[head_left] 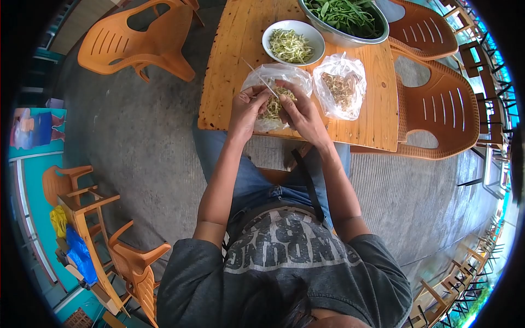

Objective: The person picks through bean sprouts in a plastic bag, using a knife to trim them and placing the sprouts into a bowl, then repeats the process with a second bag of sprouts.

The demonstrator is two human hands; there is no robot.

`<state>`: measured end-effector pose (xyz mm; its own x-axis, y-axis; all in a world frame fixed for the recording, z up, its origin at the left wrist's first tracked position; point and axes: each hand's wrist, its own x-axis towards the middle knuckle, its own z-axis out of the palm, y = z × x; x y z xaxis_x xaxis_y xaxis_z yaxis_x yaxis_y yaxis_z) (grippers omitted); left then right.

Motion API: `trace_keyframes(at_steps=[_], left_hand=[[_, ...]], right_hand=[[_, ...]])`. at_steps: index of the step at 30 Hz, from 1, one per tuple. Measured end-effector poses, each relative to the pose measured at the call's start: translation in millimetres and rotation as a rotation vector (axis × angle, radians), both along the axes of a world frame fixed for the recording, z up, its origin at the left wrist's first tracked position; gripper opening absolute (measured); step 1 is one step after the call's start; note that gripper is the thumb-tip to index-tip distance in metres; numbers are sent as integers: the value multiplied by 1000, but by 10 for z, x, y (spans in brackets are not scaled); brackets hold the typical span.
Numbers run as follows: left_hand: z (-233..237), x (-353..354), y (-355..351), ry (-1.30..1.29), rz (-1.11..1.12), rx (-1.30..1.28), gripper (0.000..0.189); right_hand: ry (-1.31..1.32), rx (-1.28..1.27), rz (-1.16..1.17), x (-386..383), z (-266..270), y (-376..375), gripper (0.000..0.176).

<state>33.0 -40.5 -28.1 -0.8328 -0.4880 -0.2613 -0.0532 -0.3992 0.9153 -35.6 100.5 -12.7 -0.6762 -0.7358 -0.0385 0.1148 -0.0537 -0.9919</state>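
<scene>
My left hand [249, 107] is closed in a pinch over an open plastic bag [264, 74] of bean sprouts [272, 111]; what its fingertips hold is too small to name. Beside it, my right hand [298, 110] has its thumb and fingers closed on a thin, pale, blade-like strip [257, 73], which points up and left. Both hands are close together above the sprouts. Behind the bag sits a white bowl [267, 45] with pale yellow sprouts. A second plastic bag [359, 82], holding brownish scraps, lies to the right of my right hand.
The wooden table [377, 123] ends just before my lap. A metal bowl [350, 39] of green leaves stands at its far right. Orange chairs are at the left [158, 41] and right [465, 117]. Another table [87, 240] with yellow and blue bags stands at the lower left.
</scene>
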Motion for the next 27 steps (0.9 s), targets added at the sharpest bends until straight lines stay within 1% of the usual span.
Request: trace_keyframes(at_steps=[4,8,10,13,16,17,19,20,21,22,26,27], left_hand=[[6,12,-5,-2,-8,12,10],[-59,20,-14,10,-16,11,10],[-63,27,-14,4,-18,16,10],[-63,45,-27,9,-112,-83,12],[41,44,1,2,-35,-64,10],[63,52,-21,25,-9,-23,11],[89,82,-105,71,36,61,13],[83,110,-144,103,38,151,14],[70,144,-188,136,41,240,16],[52,174,-229,169,45,328,17],[-24,259,-270,163,95,462,16],[-42,279,-288,194,71,477,15]], right_hand=[[17,10,10,-4,-97,-37,36],[38,-15,-4,-2,-203,-51,34],[85,27,-19,-1,-209,-53,34],[81,66,-57,-14,-234,-59,34],[56,140,-102,-52,-156,-47,34],[51,174,-118,-66,-104,-37,35],[416,393,-163,-77,-24,-27,34],[598,504,-185,-76,-6,-19,34],[661,443,-257,-79,-119,-47,30],[682,461,-248,-73,-196,-60,29],[717,541,-181,-36,-266,-145,24],[723,551,-175,-31,-290,-158,24]])
